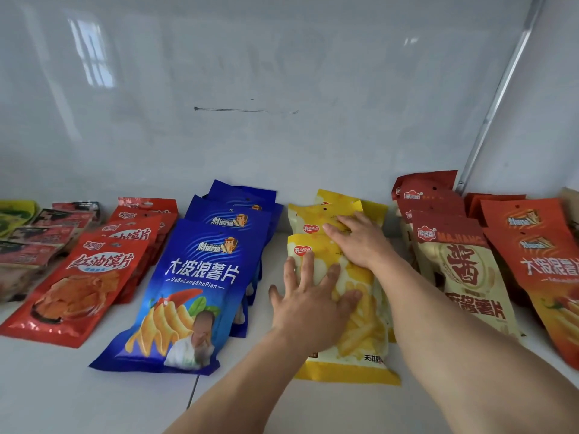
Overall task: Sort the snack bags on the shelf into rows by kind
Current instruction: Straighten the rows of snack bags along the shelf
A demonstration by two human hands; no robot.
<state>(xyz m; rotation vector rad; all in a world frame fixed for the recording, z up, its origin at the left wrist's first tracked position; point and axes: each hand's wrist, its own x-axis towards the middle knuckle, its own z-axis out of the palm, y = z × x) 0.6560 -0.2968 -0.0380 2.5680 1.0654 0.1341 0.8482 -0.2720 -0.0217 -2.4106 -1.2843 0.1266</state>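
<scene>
Snack bags lie in rows on a white shelf [78, 389]. A row of yellow fries bags [357, 333] runs down the middle. My left hand [310, 302] presses flat on the front yellow bag with fingers spread. My right hand [357, 239] rests flat on the yellow bags behind it, fingers straight. Left of them lies a row of blue chip bags [194, 296], then a row of red bags [84, 283]. To the right are cream and dark-red bags [460, 270] and orange-red bags [551, 277].
Dark red-and-black packets [40, 236] and a green-yellow bag [15, 216] sit at the far left. A white back wall [282, 104] closes the shelf, with a metal strip [498, 98] in the right corner. A seam in the shelf surface [192, 389] runs near the front edge.
</scene>
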